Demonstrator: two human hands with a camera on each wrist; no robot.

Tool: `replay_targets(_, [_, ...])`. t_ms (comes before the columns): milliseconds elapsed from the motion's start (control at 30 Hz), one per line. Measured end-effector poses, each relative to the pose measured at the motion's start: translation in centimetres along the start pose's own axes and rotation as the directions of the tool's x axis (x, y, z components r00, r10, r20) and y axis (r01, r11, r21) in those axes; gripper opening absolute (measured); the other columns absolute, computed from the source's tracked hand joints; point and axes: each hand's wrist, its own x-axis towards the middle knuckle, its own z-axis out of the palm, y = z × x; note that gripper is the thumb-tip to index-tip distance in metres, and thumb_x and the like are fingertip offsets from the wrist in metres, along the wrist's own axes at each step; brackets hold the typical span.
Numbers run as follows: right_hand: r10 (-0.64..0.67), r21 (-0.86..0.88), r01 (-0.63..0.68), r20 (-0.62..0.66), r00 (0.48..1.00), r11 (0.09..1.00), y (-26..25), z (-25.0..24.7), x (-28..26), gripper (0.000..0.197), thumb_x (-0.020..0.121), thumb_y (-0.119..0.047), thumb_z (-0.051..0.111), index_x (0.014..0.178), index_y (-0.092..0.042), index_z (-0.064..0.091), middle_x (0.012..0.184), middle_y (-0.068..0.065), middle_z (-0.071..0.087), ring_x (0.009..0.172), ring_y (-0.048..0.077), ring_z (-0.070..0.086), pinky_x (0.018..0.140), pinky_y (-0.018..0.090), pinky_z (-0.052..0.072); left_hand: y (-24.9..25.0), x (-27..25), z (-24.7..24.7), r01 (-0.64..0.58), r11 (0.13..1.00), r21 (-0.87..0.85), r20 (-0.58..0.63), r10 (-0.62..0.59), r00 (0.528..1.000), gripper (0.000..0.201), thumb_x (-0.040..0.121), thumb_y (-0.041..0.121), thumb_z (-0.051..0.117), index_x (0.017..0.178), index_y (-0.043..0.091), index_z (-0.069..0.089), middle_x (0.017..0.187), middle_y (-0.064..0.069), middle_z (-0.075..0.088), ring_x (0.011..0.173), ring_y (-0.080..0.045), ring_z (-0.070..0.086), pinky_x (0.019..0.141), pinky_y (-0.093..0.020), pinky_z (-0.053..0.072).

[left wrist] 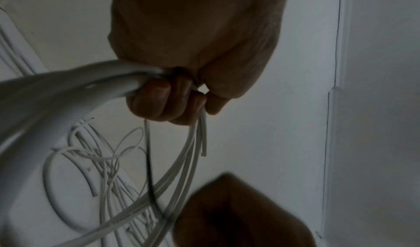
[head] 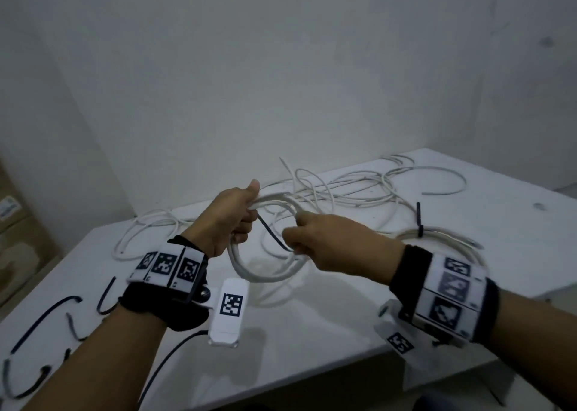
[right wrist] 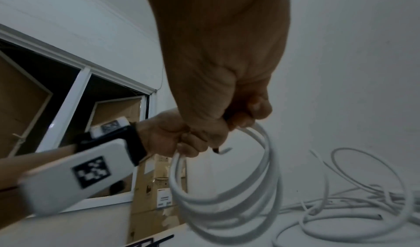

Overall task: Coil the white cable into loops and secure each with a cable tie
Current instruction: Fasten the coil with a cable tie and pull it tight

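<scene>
Here the left hand [head: 231, 220] is a closed fist round the top of a coil of white round plastic cable [head: 265, 273], thumb laid along the strands, and the several turns hang below it as one ring above the white table [head: 312, 332]; gripping the turns together at one spot likely keeps them from springing apart while a tie goes on. The right hand [head: 337, 245], just to the right of the left and touching the same ring on its far side, has its fingers curled in a pinch on a thin black plastic cable tie [head: 274, 234], which runs as a slanted dark strip from under the left fist across to those fingertips. That placement suggests the tie is being passed round the bundle next to the left grip, though whether its tail has entered the head cannot be told. Beyond both hands lies a loose tangle of more white cable [head: 343, 188], not yet coiled. Behind the right wrist rests a finished white coil [head: 443, 238] already cinched by a black tie [head: 419, 223] whose tail stands up. Near the left forearm several spare black ties [head: 43, 317] lie scattered within easy reach. No box, tray or other container holding anything sits on the table.
</scene>
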Motion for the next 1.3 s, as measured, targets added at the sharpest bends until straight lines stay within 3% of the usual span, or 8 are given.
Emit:
replay_targets(133, [0.012,-0.007,-0.014,-0.302,0.953,1.000,1.0,0.3,1.9,0.020,0.081,-0.003,0.069,0.090,-0.013,0.054,0.076,-0.002,0.032,0.049,0.011,0.024,0.042,0.017,0.010,0.0,-0.9,2.5,0.011,0.998,0.054,-0.026,-0.009,1.000,0.042,0.102,0.045,0.034,0.076,0.015,0.047,0.047,0.004,0.036,0.040,-0.010,0.025,0.042,-0.021,0.021])
replay_targets(300, [-0.028,-0.021,0.021,-0.452,0.892,1.000,0.4,0.6,1.6,0.051,0.071,0.003,0.076,0.097,-0.018,0.037,0.073,0.005,0.043,0.052,0.013,0.024,0.044,0.012,0.006,-0.8,-0.6,3.2,-0.072,0.991,0.111,-0.055,0.078,0.995,0.026,0.101,0.031,0.041,0.100,0.010,0.054,0.052,0.001,0.041,0.039,-0.011,0.030,0.040,-0.021,0.022])
replay_targets(567, [0.035,0.084,0.007,-0.493,0.869,0.996,0.3,0.3,-0.2,0.018,0.079,0.005,0.066,0.089,-0.007,0.058,0.079,0.010,0.048,0.052,0.018,0.035,0.040,0.028,0.035,-2.1,0.2,3.0,-0.203,0.978,0.051,-0.186,0.209,0.960,0.017,0.097,0.025,0.050,0.102,0.011,0.058,0.053,0.000,0.037,0.041,-0.011,0.026,0.041,-0.020,0.017])
replay_targets(667, [0.181,0.337,0.001,-0.509,0.841,0.942,0.4,0.2,-0.1,0.013,0.084,0.000,0.061,0.094,-0.007,0.059,0.086,0.007,0.051,0.065,0.021,0.051,0.059,0.031,0.047,-2.9,0.1,3.6,-0.321,0.940,0.117,-0.204,0.339,0.919,0.013,0.096,0.023,0.053,0.096,0.013,0.062,0.053,0.002,0.042,0.039,-0.008,0.030,0.037,-0.018,0.024])
replay_targets(800, [0.616,0.887,0.015,-0.333,0.714,0.462,0.6,-0.8,0.6,0.032,0.081,0.002,0.067,0.100,-0.017,0.051,0.086,0.002,0.064,0.073,0.009,0.060,0.070,0.019,0.050,-3.8,-0.2,4.0,-0.457,0.855,0.244,-0.209,0.507,0.836,0.010,0.094,0.026,0.057,0.089,0.020,0.063,0.063,-0.015,0.055,0.055,-0.019,0.037,0.051,-0.027,0.031])
replay_targets(900, [0.686,0.982,0.160,-0.183,0.705,0.098,0.5,-1.1,1.4,0.029,0.078,0.014,0.064,0.092,-0.010,0.056,0.086,0.009,0.067,0.076,0.012,0.064,0.067,0.020,0.052,-4.0,-0.4,4.5,-0.480,0.822,0.306,-0.220,0.552,0.804,0.012,0.089,0.040,0.056,0.085,0.031,0.063,0.066,0.002,0.065,0.054,-0.021,0.050,0.055,-0.034,0.041])
replay_targets(1067, [0.669,0.930,0.098,-0.326,0.668,0.354,0.1,-0.3,1.9,0.021,0.078,0.004,0.067,0.093,-0.010,0.071,0.092,0.002,0.072,0.084,0.009,0.068,0.081,0.023,0.055,-4.2,-0.4,4.8,-0.433,0.718,0.545,-0.265,0.637,0.724,0.011,0.093,0.040,0.053,0.086,0.035,0.059,0.064,0.002,0.067,0.057,-0.016,0.055,0.054,-0.029,0.036])
replay_targets(1300, [0.688,0.926,0.064,-0.321,0.651,0.372,0.0,0.3,1.9,0.022,0.079,0.000,0.069,0.099,-0.008,0.073,0.093,0.001,0.073,0.087,0.007,0.069,0.081,0.019,0.054,-4.3,-0.3,4.1,-0.413,0.568,0.712,-0.208,0.732,0.649,0.016,0.095,0.034,0.051,0.095,0.024,0.064,0.047,0.009,0.043,0.049,-0.016,0.045,0.052,-0.029,0.032])
